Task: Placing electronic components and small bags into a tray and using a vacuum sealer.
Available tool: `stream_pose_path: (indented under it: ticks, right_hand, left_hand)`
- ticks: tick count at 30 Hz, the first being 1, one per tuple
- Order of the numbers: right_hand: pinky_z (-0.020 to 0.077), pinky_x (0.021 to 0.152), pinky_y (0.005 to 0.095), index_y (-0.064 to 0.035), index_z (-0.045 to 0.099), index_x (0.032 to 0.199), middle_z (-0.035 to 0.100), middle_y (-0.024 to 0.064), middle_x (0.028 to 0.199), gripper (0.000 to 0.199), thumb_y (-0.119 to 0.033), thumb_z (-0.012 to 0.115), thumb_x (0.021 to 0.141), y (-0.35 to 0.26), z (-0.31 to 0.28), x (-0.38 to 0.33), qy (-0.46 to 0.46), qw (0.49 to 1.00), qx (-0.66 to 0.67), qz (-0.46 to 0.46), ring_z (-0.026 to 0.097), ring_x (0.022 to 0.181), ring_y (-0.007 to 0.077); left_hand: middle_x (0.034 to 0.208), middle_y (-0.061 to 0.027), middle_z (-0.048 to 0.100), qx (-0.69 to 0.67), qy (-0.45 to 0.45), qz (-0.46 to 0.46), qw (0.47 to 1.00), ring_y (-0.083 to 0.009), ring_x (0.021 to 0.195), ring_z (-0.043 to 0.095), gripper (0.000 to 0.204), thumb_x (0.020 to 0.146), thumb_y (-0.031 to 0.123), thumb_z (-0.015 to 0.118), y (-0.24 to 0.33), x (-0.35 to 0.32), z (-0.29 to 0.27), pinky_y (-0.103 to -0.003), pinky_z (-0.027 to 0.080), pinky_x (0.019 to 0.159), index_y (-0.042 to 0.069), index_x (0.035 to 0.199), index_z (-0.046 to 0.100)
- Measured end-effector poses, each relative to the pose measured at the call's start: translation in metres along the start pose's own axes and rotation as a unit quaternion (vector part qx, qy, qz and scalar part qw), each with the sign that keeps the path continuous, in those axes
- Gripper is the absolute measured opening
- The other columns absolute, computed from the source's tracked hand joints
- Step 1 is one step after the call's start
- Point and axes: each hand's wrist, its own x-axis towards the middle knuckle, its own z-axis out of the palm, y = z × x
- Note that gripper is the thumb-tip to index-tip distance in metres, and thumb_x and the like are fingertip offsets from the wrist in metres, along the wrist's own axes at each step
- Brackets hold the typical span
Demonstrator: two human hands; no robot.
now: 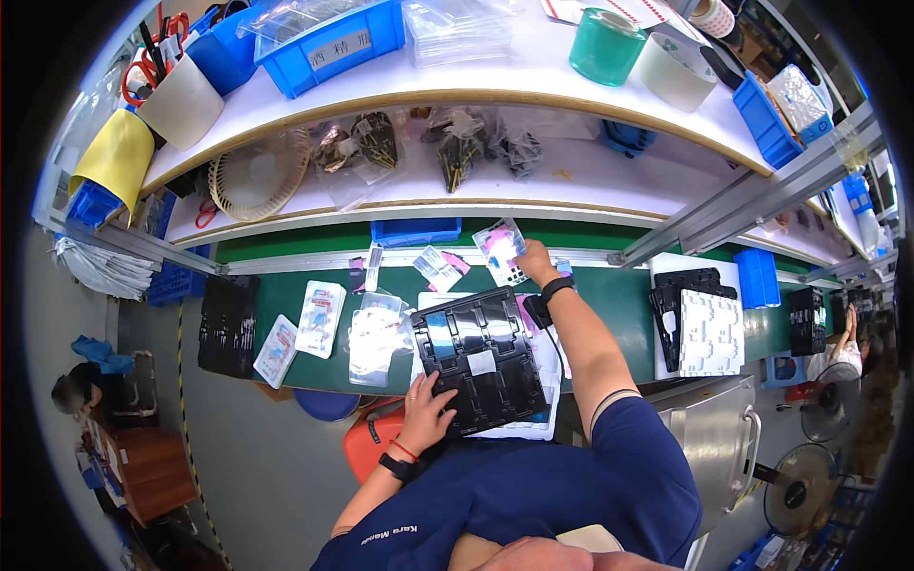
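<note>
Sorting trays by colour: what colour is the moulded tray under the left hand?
Black, glossy, with a small pale label; the tray under the left hand shows best in the head view.

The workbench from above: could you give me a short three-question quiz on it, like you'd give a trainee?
1. True or false: the left hand rests on the near edge of the black moulded tray.
2. What does the right hand hold?
A. the teal roll of film
B. a small clear packet with pink and blue inside
C. a pair of scissors
3. Fill in: the green belt also carries a second stack of black trays on the person's ____ side.

Key
1. True.
2. B: the small clear packet is held at the far side of the belt, beyond the tray. The teal roll stands on the top shelf.
3. Left.
</note>
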Motion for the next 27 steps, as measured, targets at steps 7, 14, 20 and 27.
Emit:
stream_pose_path:
  ticks: [7,14,20,27]
  right_hand:
    - [0.0460,0.080,0.0424,0.0032,0.050,0.104,0.055,0.0205,0.099,0.055,-0.030,0.072,0.065,-0.044,-0.007,-0.036,0.153,0.954,-0.258,0.017,0.054,0.096,0.0352]
    - [0.0476,0.070,0.0401,-0.0010,0.060,0.091,0.063,0.0165,0.084,0.035,-0.029,0.067,0.070,-0.025,-0.058,-0.154,0.147,0.983,-0.107,0.033,0.060,0.080,0.0331]
    - [0.0462,0.063,0.0408,-0.0006,0.059,0.070,0.060,0.0206,0.077,0.025,-0.025,0.065,0.071,0.028,-0.041,-0.288,0.020,0.964,-0.148,0.219,0.060,0.075,0.0332]
    - [0.0420,0.064,0.0386,0.0033,0.053,0.081,0.055,0.0201,0.075,0.015,-0.011,0.056,0.076,0.062,0.021,-0.323,-0.033,0.982,0.061,0.174,0.055,0.070,0.0319]
  left_hand:
    - [0.133,-0.0251,0.026,0.048,0.075,-0.062,0.994,-0.0420,0.123,0.024,0.070,0.069,0.021,0.070,-0.022,0.009,0.015,-0.048,0.022,0.100,0.005,0.128,0.037]
    - [0.122,-0.0261,0.039,0.038,0.102,-0.082,0.991,-0.0405,0.109,0.040,0.082,0.066,0.024,0.074,-0.047,0.025,0.026,-0.044,0.033,0.093,-0.002,0.130,0.029]
    - [0.111,-0.0248,0.045,-0.041,0.078,-0.125,0.988,-0.0395,0.104,0.044,0.089,0.060,0.024,0.078,-0.064,0.028,0.021,-0.041,0.037,0.090,-0.004,0.129,0.028]
    - [0.126,-0.0255,0.038,-0.067,0.040,-0.140,0.987,-0.0364,0.117,0.038,0.087,0.063,0.020,0.076,-0.083,0.044,0.019,-0.038,0.030,0.100,-0.008,0.129,0.027]
